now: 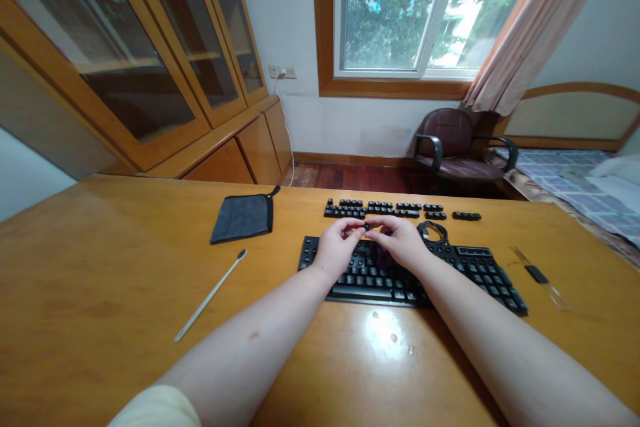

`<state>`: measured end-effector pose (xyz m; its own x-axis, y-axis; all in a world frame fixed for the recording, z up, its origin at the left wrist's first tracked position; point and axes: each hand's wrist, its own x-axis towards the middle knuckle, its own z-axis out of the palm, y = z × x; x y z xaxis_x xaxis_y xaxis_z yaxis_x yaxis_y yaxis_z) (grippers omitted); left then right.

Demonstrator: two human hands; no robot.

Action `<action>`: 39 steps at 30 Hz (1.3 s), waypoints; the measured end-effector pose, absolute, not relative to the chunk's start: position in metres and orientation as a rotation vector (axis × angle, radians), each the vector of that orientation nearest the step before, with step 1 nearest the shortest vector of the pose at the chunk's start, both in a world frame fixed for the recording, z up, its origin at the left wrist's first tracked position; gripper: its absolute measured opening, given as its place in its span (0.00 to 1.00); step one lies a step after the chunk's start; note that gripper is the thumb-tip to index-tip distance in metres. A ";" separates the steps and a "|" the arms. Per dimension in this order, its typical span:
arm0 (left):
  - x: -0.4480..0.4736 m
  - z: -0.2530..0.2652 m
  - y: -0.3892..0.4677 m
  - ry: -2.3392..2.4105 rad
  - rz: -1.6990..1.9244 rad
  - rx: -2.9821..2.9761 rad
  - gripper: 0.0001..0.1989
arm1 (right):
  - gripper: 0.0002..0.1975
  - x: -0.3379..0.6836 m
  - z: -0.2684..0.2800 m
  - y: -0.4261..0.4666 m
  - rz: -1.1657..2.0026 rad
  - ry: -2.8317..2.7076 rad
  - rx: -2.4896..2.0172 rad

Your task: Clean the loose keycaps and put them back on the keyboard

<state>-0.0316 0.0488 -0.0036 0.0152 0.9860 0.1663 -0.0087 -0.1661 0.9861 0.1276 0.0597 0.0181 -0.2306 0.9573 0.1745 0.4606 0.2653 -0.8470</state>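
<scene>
My left hand (340,244) and my right hand (400,240) meet above a black keyboard (370,295). Between their fingertips is a small black keycap (367,227), pinched from both sides. Something dark purple (384,258), perhaps a cloth, shows beneath my right hand; its shape is mostly hidden. The upper part of the keyboard under my hands has bare spots where keys are off. Loose keycaps (380,205) stand in rows on the table just behind the keyboard, partly covered by my fingers.
A coiled cable (434,233) lies behind the keyboard. To the left are a grey cloth (243,217) and a long thin brush (210,297). A clear tool with a black grip (537,273) rests at the right. The wooden table (125,267) ends before a chair (453,140).
</scene>
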 end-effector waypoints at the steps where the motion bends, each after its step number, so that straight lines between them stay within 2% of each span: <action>1: -0.032 -0.003 0.049 1.095 1.314 1.308 0.11 | 0.15 0.127 0.018 0.059 0.891 -1.817 -1.308; 4: -0.033 -0.005 0.052 1.075 1.344 1.187 0.14 | 0.15 0.127 0.021 0.059 0.895 -1.825 -1.351; 10: -0.033 -0.009 0.057 1.056 1.484 0.881 0.14 | 0.08 0.121 0.026 0.054 0.667 -2.042 -1.206; 17: -0.034 -0.008 0.061 0.996 1.545 0.617 0.14 | 0.10 0.110 0.022 0.044 0.679 -2.317 -1.207; 27: -0.033 -0.007 0.061 1.016 1.533 0.601 0.15 | 0.09 0.122 0.020 0.054 0.882 -2.369 -1.412; 35: -0.033 -0.007 0.060 1.010 1.537 0.614 0.15 | 0.07 0.124 0.019 0.056 0.877 -2.420 -1.388; 39: -0.033 -0.007 0.060 1.014 1.532 0.627 0.14 | 0.06 0.122 0.023 0.054 0.740 -2.531 -1.283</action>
<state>-0.0330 0.0601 -0.0068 -0.2202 0.9654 -0.1398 -0.5061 0.0095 0.8624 0.1219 0.0545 0.0234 -0.5993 0.7996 -0.0389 0.6947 0.4953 -0.5216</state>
